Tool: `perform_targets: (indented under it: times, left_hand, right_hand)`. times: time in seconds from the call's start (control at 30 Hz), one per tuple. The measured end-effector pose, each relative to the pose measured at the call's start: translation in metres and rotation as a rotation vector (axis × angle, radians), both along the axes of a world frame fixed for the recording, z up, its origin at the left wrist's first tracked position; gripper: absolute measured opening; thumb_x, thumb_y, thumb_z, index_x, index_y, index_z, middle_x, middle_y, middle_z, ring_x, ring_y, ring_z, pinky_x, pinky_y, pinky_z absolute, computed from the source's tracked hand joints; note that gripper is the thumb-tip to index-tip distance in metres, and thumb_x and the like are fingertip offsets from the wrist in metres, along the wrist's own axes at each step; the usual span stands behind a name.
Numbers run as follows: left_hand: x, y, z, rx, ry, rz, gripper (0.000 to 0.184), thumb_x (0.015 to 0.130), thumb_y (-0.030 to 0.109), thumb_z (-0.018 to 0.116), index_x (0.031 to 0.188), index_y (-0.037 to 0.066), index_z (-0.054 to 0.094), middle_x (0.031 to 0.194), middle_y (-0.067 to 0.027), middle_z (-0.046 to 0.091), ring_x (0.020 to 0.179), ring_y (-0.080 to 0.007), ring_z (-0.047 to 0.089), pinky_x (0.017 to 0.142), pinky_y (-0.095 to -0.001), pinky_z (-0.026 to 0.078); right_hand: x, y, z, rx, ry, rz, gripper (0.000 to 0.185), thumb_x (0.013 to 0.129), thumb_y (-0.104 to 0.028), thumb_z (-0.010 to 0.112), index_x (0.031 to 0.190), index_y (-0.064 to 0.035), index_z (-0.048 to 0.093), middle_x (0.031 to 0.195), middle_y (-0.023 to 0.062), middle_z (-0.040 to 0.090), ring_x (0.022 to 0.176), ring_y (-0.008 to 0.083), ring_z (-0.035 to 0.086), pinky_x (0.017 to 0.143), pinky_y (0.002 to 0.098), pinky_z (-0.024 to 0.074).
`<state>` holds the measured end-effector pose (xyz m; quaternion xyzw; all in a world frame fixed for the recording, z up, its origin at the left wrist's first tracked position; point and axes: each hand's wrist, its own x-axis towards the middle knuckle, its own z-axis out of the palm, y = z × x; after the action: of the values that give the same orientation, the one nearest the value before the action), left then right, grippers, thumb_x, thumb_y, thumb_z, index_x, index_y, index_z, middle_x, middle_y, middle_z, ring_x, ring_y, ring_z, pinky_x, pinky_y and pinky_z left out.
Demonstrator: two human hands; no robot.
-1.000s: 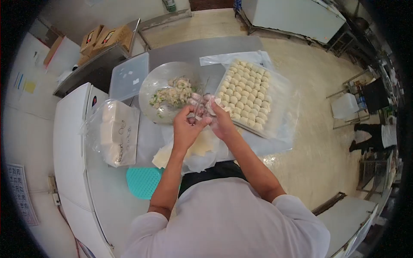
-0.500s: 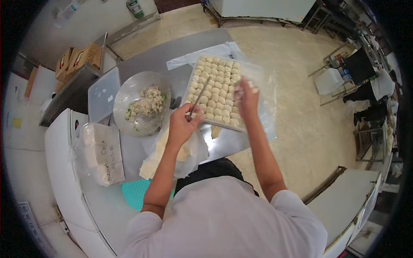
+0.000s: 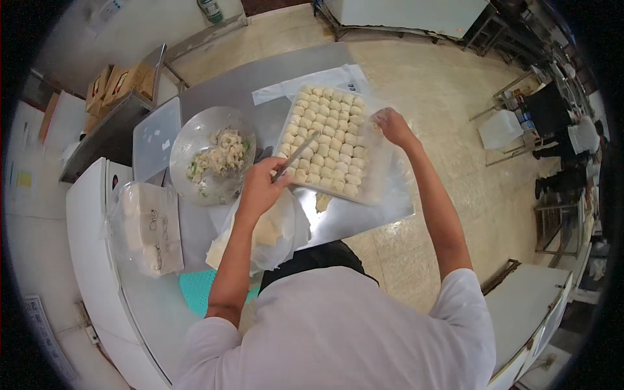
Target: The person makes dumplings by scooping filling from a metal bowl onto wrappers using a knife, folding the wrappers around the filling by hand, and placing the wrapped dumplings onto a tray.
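Note:
My left hand is closed round a narrow flat metal spatula, its blade slanting over the tray's near left part. Beneath the blade, the tray holds close rows of small pale filled dumplings. Past the tray's right side, my right hand has its fingers pinched together. Whatever is between them is too small to make out. A clear plastic sheet lies just below that hand, along the tray's right side. Left of the tray stands a clear bowl with chunky pale filling flecked with green.
Under my left forearm lie thin yellowish wrappers on plastic. A bagged pale stack with handwriting and a translucent lid are further left. The steel table ends at the right above the floor. Cardboard boxes sit upper left.
My right hand has moved right and slightly up, away from the tray's right rows. My left hand has shifted slightly left and down, and the spatula now leans lower to the right.

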<state>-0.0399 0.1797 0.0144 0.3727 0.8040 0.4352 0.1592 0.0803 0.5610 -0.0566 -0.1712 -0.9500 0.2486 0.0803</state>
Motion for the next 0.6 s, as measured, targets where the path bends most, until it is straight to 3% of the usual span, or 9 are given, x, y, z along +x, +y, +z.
perform_targets:
  times: [0.13, 0.2, 0.33, 0.37, 0.4, 0.5, 0.6]
  left_hand:
    - [-0.010, -0.041, -0.003, -0.015, -0.055, 0.089, 0.029, 0.074, 0.007, 0.075, 0.102, 0.003, 0.067, 0.080, -0.0079, 0.065, 0.064, -0.0165, 0.058, 0.061, -0.0316, 0.048]
    - [-0.014, -0.063, -0.007, -0.061, -0.121, 0.182, 0.031, 0.073, 0.004, 0.075, 0.104, 0.003, 0.068, 0.081, -0.0061, 0.066, 0.066, -0.0122, 0.058, 0.059, -0.0287, 0.047]
    - [-0.013, -0.096, -0.005, -0.019, -0.146, 0.285, 0.033, 0.074, 0.002, 0.074, 0.106, 0.002, 0.067, 0.082, -0.0053, 0.067, 0.065, -0.0100, 0.057, 0.056, -0.0268, 0.045]
    - [-0.013, -0.101, -0.003, -0.015, -0.148, 0.293, 0.033, 0.074, 0.002, 0.074, 0.106, 0.002, 0.067, 0.082, -0.0053, 0.067, 0.065, -0.0100, 0.057, 0.056, -0.0268, 0.045]
    - [-0.012, -0.106, 0.001, -0.060, -0.139, 0.305, 0.031, 0.075, 0.001, 0.073, 0.106, 0.001, 0.067, 0.083, -0.0050, 0.066, 0.070, -0.0107, 0.059, 0.061, -0.0278, 0.049]
    - [-0.012, -0.122, -0.004, -0.098, -0.126, 0.333, 0.030, 0.076, 0.001, 0.072, 0.105, -0.001, 0.066, 0.085, -0.0049, 0.066, 0.075, -0.0115, 0.061, 0.066, -0.0289, 0.051]
    - [-0.016, -0.140, -0.011, -0.043, -0.079, 0.386, 0.029, 0.075, 0.004, 0.074, 0.103, 0.001, 0.067, 0.082, -0.0052, 0.067, 0.070, -0.0117, 0.060, 0.061, -0.0278, 0.048]
  right_hand:
    - [-0.001, -0.016, 0.007, 0.106, 0.080, 0.195, 0.047, 0.074, -0.004, 0.070, 0.119, -0.0041, 0.057, 0.112, 0.0166, 0.061, 0.096, 0.0369, 0.059, 0.082, 0.0397, 0.0512]
    - [-0.001, -0.029, 0.012, -0.122, 0.166, 0.220, 0.053, 0.067, 0.010, 0.068, 0.117, -0.0034, 0.058, 0.111, 0.0164, 0.062, 0.098, 0.0344, 0.061, 0.083, 0.0395, 0.0514]
    - [-0.003, -0.036, 0.015, -0.228, 0.094, 0.190, 0.058, 0.066, 0.016, 0.063, 0.120, -0.0034, 0.055, 0.112, 0.0161, 0.062, 0.100, 0.0329, 0.061, 0.085, 0.0387, 0.0514]
    - [-0.003, -0.035, 0.015, -0.262, 0.073, 0.184, 0.058, 0.068, 0.019, 0.059, 0.120, -0.0046, 0.053, 0.111, 0.0127, 0.061, 0.099, 0.0279, 0.060, 0.084, 0.0363, 0.0506]
    - [-0.003, -0.034, 0.015, -0.295, 0.052, 0.179, 0.058, 0.070, 0.021, 0.055, 0.121, -0.0059, 0.052, 0.110, 0.0094, 0.060, 0.098, 0.0230, 0.058, 0.084, 0.0340, 0.0497]
    - [-0.008, -0.039, 0.011, -0.340, -0.013, 0.107, 0.060, 0.070, 0.022, 0.053, 0.122, -0.0069, 0.050, 0.109, 0.0087, 0.060, 0.099, 0.0243, 0.058, 0.083, 0.0344, 0.0502]
    - [-0.009, -0.028, -0.015, -0.133, 0.069, 0.105, 0.056, 0.071, 0.020, 0.056, 0.121, -0.0059, 0.052, 0.112, 0.0111, 0.060, 0.103, 0.0253, 0.059, 0.079, 0.0350, 0.0515]
